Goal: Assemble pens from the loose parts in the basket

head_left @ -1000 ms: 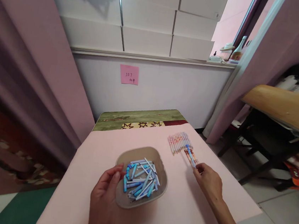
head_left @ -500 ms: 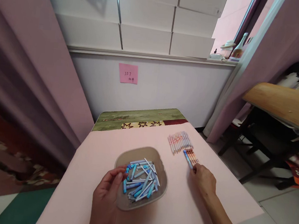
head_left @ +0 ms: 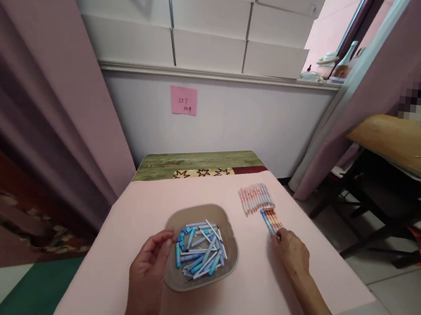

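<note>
Pink table (head_left: 129, 249), bowl (head_left: 229, 267) of blurred blue pieces (head_left: 200, 251)

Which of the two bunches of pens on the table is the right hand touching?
The small bunch nearer the person, at the right hand's fingertips; the bigger fanned row lies beyond, untouched.

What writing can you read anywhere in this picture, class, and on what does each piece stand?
"357": handwritten on the square pink paper sticky note stuck to the white wall.
A second handwritten line under it: too small to read.
Small label on the top right white cardboard box: too blurred to read.
Print on the slim patterned pens: unreadable.
</note>
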A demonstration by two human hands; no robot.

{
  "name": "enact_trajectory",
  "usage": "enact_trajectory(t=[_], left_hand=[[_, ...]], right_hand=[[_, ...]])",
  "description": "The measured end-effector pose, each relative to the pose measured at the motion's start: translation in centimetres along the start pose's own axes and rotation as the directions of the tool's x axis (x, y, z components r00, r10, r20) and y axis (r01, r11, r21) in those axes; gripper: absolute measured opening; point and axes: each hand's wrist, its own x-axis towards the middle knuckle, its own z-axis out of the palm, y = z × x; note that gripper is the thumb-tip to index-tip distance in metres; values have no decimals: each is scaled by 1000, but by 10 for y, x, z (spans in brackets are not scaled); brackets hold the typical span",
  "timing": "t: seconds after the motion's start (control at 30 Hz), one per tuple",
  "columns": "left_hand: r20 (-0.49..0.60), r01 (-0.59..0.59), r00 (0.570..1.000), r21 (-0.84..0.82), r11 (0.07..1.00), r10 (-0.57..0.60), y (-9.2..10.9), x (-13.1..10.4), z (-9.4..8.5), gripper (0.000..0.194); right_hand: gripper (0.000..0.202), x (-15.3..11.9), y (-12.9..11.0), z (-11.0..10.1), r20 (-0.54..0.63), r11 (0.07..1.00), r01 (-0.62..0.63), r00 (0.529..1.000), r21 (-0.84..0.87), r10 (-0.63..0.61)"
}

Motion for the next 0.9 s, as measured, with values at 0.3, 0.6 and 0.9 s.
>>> enact_trajectory(t=[0.3, 0.6, 0.9], left_hand=[[-127, 155, 982, 105, 982, -142, -39, -9, -31, 52], [-8, 203, 979, -14, 979, -203, -46, -9, -19, 50], [-65, 122, 990, -98, 988, -129, -56, 57, 1, 45]], right_hand=[[51, -46, -43, 2, 249, 573, -58, 932, 817, -261], [40, -57, -71, 11, 197, 469, 24, 887, 883, -417], [34, -9, -109, 18, 136, 488, 91, 901, 868, -411]])
